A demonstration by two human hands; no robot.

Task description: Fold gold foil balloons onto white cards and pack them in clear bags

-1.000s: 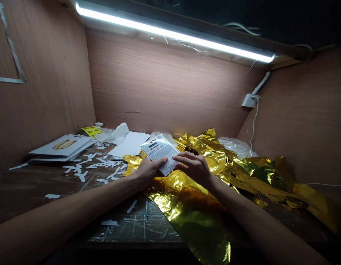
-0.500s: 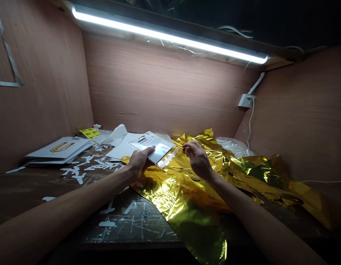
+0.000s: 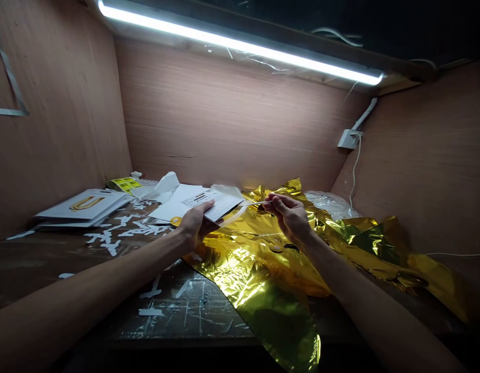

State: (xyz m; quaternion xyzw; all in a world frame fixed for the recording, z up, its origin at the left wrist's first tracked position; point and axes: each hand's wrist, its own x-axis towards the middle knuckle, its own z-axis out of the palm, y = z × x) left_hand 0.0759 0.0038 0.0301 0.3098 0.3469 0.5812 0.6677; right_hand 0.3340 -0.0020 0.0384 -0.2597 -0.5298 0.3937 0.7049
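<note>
My left hand (image 3: 195, 223) is closed on a white printed card (image 3: 219, 203) in a clear plastic sleeve, thumb on top and fingers underneath. A thin pale strip (image 3: 253, 203) runs from the sleeve's right edge to my right hand (image 3: 290, 215), which pinches its end between thumb and fingertips. Whether the strip is still joined to the sleeve I cannot tell. Beneath both hands spreads crumpled gold foil (image 3: 240, 269), its rounded end hanging over the table's front edge.
A stack of white cards (image 3: 82, 207) with a gold U on top lies at the left. White paper scraps (image 3: 108, 241) are strewn over the dark table (image 3: 178, 316). Clear plastic (image 3: 329, 203) sits at the back right, near a hanging cable (image 3: 353, 171). Wooden panels enclose three sides.
My right hand has turned and shifted slightly right, and the pale strip now stretches from the sleeve to its fingertips. The card in my left hand has tilted flatter.
</note>
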